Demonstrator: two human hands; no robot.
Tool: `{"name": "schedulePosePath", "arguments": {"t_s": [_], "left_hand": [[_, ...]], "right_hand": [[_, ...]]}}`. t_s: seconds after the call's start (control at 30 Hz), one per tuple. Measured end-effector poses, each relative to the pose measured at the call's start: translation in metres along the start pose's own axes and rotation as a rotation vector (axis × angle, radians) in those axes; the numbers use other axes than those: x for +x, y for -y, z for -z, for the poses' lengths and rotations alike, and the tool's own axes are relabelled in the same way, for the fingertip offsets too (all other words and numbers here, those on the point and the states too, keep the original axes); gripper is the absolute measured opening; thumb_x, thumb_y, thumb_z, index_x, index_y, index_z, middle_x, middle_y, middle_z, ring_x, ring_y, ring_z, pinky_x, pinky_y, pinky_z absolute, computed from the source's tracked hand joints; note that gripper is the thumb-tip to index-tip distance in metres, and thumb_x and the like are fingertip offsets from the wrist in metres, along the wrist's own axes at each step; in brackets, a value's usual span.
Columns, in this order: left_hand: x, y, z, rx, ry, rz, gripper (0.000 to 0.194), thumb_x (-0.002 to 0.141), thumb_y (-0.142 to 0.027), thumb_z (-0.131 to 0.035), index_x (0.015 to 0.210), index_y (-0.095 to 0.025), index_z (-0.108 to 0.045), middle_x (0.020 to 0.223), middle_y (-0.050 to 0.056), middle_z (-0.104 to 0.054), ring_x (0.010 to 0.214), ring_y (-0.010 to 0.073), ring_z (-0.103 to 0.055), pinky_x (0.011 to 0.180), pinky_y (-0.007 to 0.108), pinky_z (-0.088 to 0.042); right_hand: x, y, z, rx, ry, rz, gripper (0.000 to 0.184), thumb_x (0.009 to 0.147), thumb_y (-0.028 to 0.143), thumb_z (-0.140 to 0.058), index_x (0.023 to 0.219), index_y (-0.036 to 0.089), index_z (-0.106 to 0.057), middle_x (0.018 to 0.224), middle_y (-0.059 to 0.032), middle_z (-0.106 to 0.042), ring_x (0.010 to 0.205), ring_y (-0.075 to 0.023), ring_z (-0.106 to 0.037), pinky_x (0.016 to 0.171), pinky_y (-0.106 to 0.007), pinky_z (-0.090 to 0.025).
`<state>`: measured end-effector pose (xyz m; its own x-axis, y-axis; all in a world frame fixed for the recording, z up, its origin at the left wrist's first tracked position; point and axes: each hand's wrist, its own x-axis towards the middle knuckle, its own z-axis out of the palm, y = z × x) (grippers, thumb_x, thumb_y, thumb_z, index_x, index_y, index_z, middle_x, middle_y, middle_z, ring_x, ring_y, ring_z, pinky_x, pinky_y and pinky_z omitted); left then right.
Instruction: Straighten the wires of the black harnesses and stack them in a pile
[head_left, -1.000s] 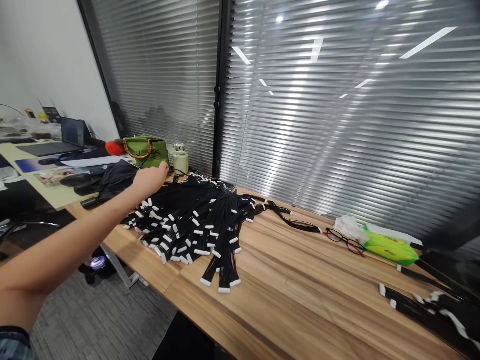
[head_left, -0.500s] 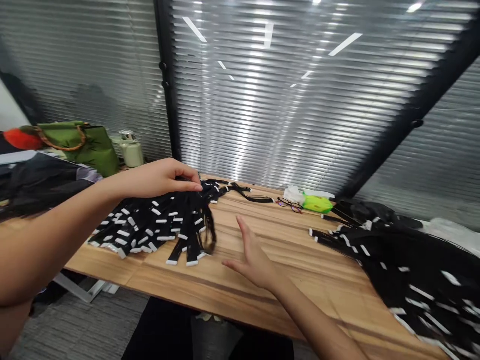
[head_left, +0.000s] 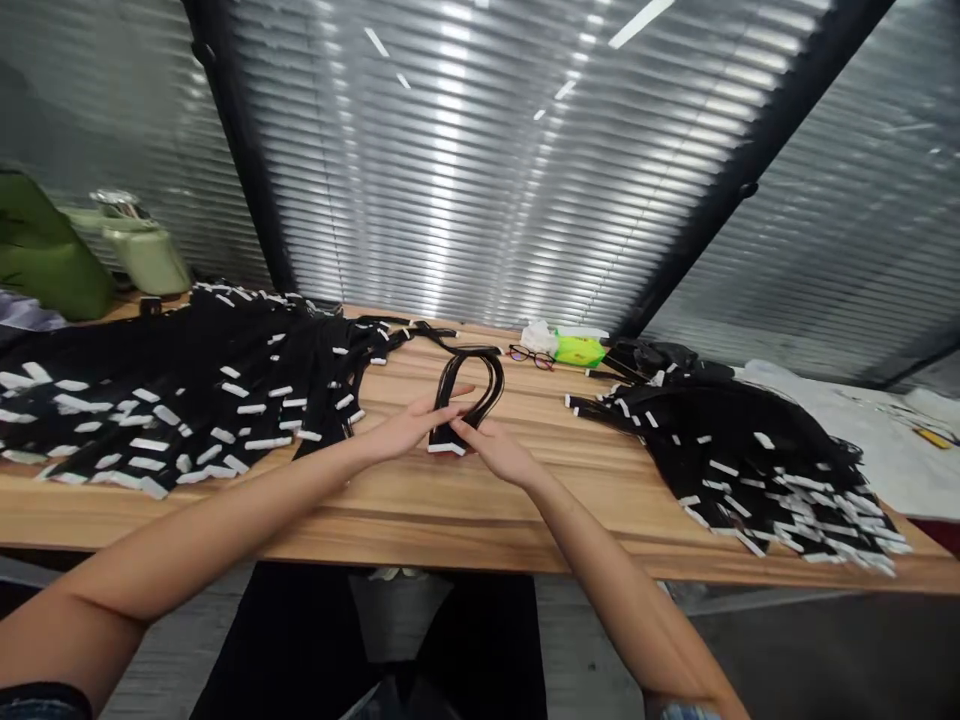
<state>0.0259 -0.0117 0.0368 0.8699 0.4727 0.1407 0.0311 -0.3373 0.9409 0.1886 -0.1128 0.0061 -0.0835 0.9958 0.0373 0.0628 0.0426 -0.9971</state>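
Note:
A lock of black hair, bent into an upright loop with white-taped ends, is held over the middle of the wooden table. My left hand closes on its lower part from the left. From the right, my right hand pinches the lock near the white tape, its thumb and fingers close to my left fingertips. To the left of my hands spreads a big pile of similar black hair with white-taped ends. Another such pile lies to the right.
Behind my hands are eyeglasses, a bright green packet and a few loose hair locks. A green bag and a pale jar stand at the back left. Window blinds rise behind the table; white sheeting covers its right part.
My left hand has moved from above the left pile to the middle, bringing a hair lock. My right hand, open before, now closes on that lock. The view has turned right.

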Motion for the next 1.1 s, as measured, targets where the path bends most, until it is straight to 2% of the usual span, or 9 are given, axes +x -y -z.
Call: {"name": "schedulePosePath", "arguments": {"t_s": [0.17,0.37,0.57,0.7,0.8,0.87,0.93,1.0,1.1], "left_hand": [[0.010,0.040,-0.005,-0.191,-0.013,0.070,0.048,0.101,-0.048,-0.067,0.136,-0.016,-0.060,0.136,0.010,-0.062,0.123,0.0245,-0.064,0.108,0.047,-0.059],[0.007,0.062,-0.005,-0.340,0.007,0.115,0.047,0.102,-0.050,-0.065,0.133,-0.015,-0.061,0.131,0.010,-0.064,0.118,0.0223,-0.066,0.105,0.045,-0.060],[-0.001,0.067,-0.018,-0.423,-0.051,0.114,0.071,0.097,-0.068,-0.062,0.147,-0.019,-0.055,0.137,0.012,-0.067,0.125,0.0249,-0.066,0.115,0.044,-0.053],[0.001,0.061,-0.019,-0.490,0.049,0.236,0.076,0.088,-0.068,-0.071,0.144,-0.017,-0.061,0.101,0.008,-0.080,0.089,0.0201,-0.074,0.080,0.026,-0.059],[0.000,0.053,-0.019,-0.556,0.221,0.339,0.069,0.084,-0.067,-0.068,0.127,-0.013,-0.071,0.072,0.007,-0.074,0.056,0.0178,-0.066,0.050,0.023,-0.048],[-0.002,0.049,-0.019,-0.600,0.291,0.385,0.064,0.083,-0.063,-0.067,0.122,-0.012,-0.073,0.067,0.008,-0.072,0.048,0.0178,-0.062,0.044,0.023,-0.044],[-0.002,0.047,-0.020,-0.644,0.253,0.389,0.054,0.084,-0.054,-0.066,0.118,-0.012,-0.071,0.070,0.008,-0.072,0.048,0.0173,-0.062,0.046,0.025,-0.047],[-0.001,0.048,-0.020,-0.691,0.111,0.345,0.041,0.086,-0.046,-0.063,0.114,-0.016,-0.067,0.084,0.007,-0.075,0.060,0.0174,-0.067,0.056,0.027,-0.055],[0.003,0.053,-0.021,-0.738,-0.146,0.249,0.029,0.088,-0.041,-0.062,0.109,-0.021,-0.058,0.112,0.004,-0.074,0.096,0.0183,-0.073,0.082,0.030,-0.063]], "right_hand": [[0.008,-0.003,0.019,0.060,0.134,-0.163,0.064,0.081,0.066,-0.077,0.127,0.022,-0.070,0.097,-0.0060,-0.084,0.080,-0.0206,-0.081,0.075,-0.033,-0.063],[0.019,-0.005,0.034,0.136,0.356,-0.365,0.073,0.083,0.055,-0.083,0.144,0.023,-0.060,0.096,-0.0092,-0.087,0.087,-0.0203,-0.084,0.076,-0.028,-0.064],[0.013,-0.013,0.019,0.228,0.280,-0.423,0.069,0.087,0.048,-0.081,0.148,0.026,-0.055,0.094,-0.0056,-0.087,0.085,-0.0189,-0.084,0.074,-0.027,-0.064],[0.010,-0.017,0.009,0.235,0.248,-0.417,0.046,0.086,0.051,-0.080,0.117,0.018,-0.074,0.098,-0.0099,-0.087,0.086,-0.0192,-0.083,0.068,-0.023,-0.061],[0.012,-0.025,0.001,0.227,0.296,-0.396,0.046,0.083,0.058,-0.079,0.097,0.014,-0.078,0.103,-0.0131,-0.086,0.085,-0.0188,-0.082,0.066,-0.022,-0.058],[0.013,-0.031,-0.005,0.245,0.338,-0.363,0.051,0.083,0.062,-0.078,0.100,0.014,-0.079,0.103,-0.0129,-0.086,0.082,-0.0183,-0.081,0.067,-0.023,-0.057],[0.014,-0.035,-0.010,0.253,0.355,-0.336,0.056,0.085,0.068,-0.071,0.100,0.014,-0.078,0.099,-0.0128,-0.086,0.081,-0.0188,-0.080,0.071,-0.026,-0.059],[0.013,-0.034,-0.013,0.135,0.231,-0.287,0.061,0.090,0.073,-0.059,0.098,0.015,-0.076,0.097,-0.0122,-0.085,0.081,-0.0197,-0.078,0.073,-0.030,-0.059],[0.009,-0.029,-0.011,-0.401,-0.136,-0.061,0.058,0.095,0.070,-0.052,0.108,0.017,-0.072,0.110,-0.0123,-0.083,0.091,-0.0233,-0.076,0.082,-0.035,-0.058]]}}
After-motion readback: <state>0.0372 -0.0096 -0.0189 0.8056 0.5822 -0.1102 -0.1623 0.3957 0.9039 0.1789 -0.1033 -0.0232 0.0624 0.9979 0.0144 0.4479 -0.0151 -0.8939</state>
